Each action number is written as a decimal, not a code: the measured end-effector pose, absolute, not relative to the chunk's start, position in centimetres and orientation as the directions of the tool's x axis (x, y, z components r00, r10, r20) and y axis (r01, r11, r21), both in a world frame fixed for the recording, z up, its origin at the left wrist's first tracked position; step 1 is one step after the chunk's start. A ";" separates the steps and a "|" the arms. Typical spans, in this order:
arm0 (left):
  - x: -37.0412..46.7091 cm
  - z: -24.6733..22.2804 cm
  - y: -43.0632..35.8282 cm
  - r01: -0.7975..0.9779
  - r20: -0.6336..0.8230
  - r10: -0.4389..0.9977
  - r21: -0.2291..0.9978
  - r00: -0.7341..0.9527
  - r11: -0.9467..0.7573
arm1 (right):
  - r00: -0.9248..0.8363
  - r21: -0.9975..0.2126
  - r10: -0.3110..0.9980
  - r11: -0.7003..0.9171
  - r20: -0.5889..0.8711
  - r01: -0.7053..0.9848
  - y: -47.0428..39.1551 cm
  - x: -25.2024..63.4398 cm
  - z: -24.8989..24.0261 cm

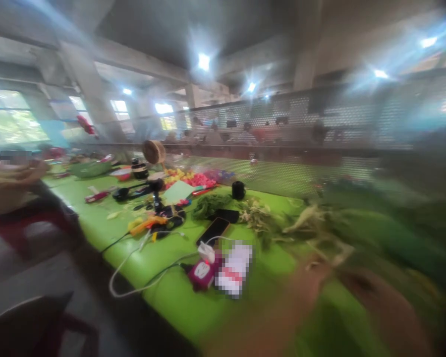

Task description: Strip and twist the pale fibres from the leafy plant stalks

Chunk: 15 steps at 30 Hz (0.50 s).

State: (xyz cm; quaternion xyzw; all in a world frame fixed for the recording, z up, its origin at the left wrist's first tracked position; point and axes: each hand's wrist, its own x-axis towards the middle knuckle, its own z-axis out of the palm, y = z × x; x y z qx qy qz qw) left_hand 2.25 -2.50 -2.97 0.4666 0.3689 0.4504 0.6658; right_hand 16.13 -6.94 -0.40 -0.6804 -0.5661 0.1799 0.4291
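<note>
At the lower right, my left hand (pixel 314 275) and my right hand (pixel 360 280) come close together over the green tabletop, both smeared by motion. Right at their fingers is a pale, cream-green leafy piece (pixel 336 252). Whether either hand grips it, the blur hides. Behind them lies a heap of pale green leafy pieces (pixel 258 215), with another pale leaf (pixel 305 218) nearer the hands. A large dark green mass (pixel 394 223), too blurred to name, fills the right side.
The green table (pixel 186 302) bears a phone with a pixelated screen (pixel 235 270), a purple power socket (pixel 202 272), a dark phone (pixel 214 230), looping cables, an orange-yellow tool (pixel 146 224), a black cup (pixel 238 190) and pink-yellow petals (pixel 193 179). A seated person (pixel 11 183) is at left.
</note>
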 end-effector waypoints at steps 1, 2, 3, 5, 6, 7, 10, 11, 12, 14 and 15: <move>1.9 -2.8 -2.5 -0.230 -0.075 0.940 0.960 0.333 0.158 | 0.270 -0.798 0.938 0.013 0.218 0.602 -7.0 16.1 -0.1; 1.6 -2.5 -2.5 -0.210 -0.075 0.935 0.965 0.347 0.155 | 0.268 -0.814 0.942 0.010 0.203 0.580 -7.1 16.0 0.2; 1.2 -2.3 -2.4 -0.198 -0.067 0.931 0.969 0.360 0.146 | 0.259 -0.833 0.948 0.011 0.184 0.553 -7.2 15.8 0.6; 0.7 -1.8 -2.4 -0.205 -0.029 0.924 0.972 0.382 0.115 | 0.247 -0.879 0.956 0.024 0.159 0.476 -7.4 15.5 1.3; 0.6 -1.7 -2.4 -0.202 -0.015 0.920 0.974 0.392 0.102 | 0.251 -0.895 0.955 0.028 0.155 0.446 -7.5 15.4 1.7; 0.6 -1.6 -2.4 -0.186 0.001 0.915 0.979 0.403 0.081 | 0.254 -0.905 0.955 0.029 0.149 0.423 -7.5 15.3 2.0; 0.9 -1.8 -2.5 -0.137 0.068 0.881 0.991 0.469 -0.003 | 0.280 -0.916 0.949 0.021 0.144 0.402 -7.7 15.4 2.2; 1.1 -2.0 -2.6 -0.126 0.086 0.864 0.992 0.496 -0.026 | 0.290 -0.915 0.945 0.024 0.153 0.404 -7.7 15.5 2.1; 1.2 -2.1 -2.7 -0.112 0.095 0.847 0.993 0.523 -0.042 | 0.300 -0.911 0.939 0.031 0.167 0.411 -7.7 15.6 1.9; 1.3 -2.4 -2.8 -0.058 0.089 0.822 0.996 0.563 -0.068 | 0.320 -0.897 0.924 0.050 0.208 0.439 -7.8 15.8 1.4; 1.3 -2.4 -2.9 -0.024 0.079 0.810 0.997 0.581 -0.080 | 0.330 -0.890 0.916 0.060 0.230 0.453 -7.8 15.8 1.1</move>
